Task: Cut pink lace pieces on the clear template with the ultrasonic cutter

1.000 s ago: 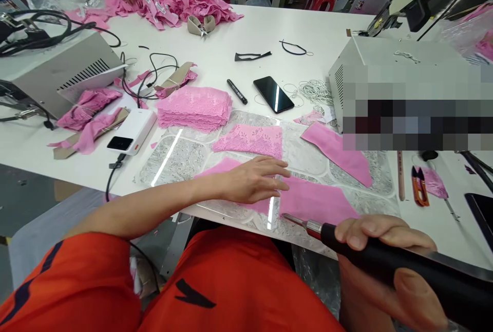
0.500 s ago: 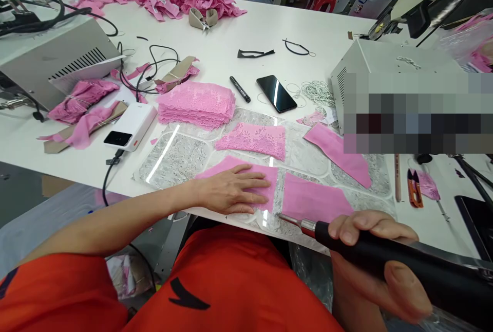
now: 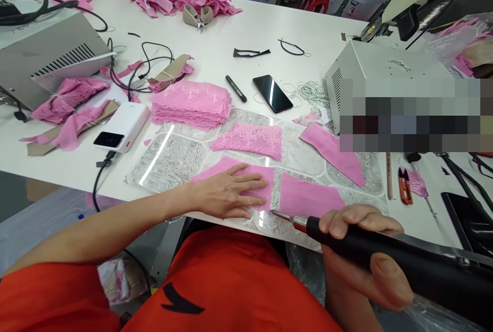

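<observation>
My left hand [image 3: 227, 193] lies spread flat on the pink fabric piece [image 3: 252, 175]; my right hand [image 3: 365, 255] grips the black tool [image 3: 385, 255] just beside it.

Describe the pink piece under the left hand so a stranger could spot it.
On the clear patterned mat at the white table's near edge lie four loose pink pieces. It is the plain near-left one, pressed flat by the left hand; the piece behind it is lace.

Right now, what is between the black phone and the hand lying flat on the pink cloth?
In the head view, a pink lace piece lies between the phone and the left hand, on the clear plate.
</observation>
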A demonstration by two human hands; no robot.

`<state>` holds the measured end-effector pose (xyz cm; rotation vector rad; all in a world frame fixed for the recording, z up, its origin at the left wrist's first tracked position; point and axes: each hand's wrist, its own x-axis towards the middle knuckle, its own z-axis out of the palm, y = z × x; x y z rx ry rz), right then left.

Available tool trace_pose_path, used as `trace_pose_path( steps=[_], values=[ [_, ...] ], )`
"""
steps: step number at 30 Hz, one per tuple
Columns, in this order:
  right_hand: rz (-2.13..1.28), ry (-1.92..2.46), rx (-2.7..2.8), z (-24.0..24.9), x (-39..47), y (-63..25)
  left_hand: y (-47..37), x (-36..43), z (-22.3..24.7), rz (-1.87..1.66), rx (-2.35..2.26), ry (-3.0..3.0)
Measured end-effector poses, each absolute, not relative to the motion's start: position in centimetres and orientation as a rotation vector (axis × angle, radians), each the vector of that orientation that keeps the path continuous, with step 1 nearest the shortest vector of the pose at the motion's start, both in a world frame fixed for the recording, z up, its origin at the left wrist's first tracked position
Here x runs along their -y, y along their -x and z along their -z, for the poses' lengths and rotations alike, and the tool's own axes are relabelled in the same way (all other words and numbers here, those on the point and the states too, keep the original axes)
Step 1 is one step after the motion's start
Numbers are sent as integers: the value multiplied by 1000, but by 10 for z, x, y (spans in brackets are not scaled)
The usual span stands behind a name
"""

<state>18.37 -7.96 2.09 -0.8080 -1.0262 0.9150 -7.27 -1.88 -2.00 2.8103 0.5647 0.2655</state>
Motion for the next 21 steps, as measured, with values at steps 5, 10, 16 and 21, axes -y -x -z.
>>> trace_pose_path(
  steps=[5,10,16,21],
  values=[
    [-895,811,1057,-16,78,-180,72,19,20,-273,-554,-2855],
    [-917,784,1080,-17,77,-180,71,19,19,-267,-544,-2884],
    [-971,739,1114,-20,78,-181,72,20,16,-242,-565,-2886],
    [-970,728,1138,-21,77,-180,71,22,19,-247,-575,-2891]
  ],
)
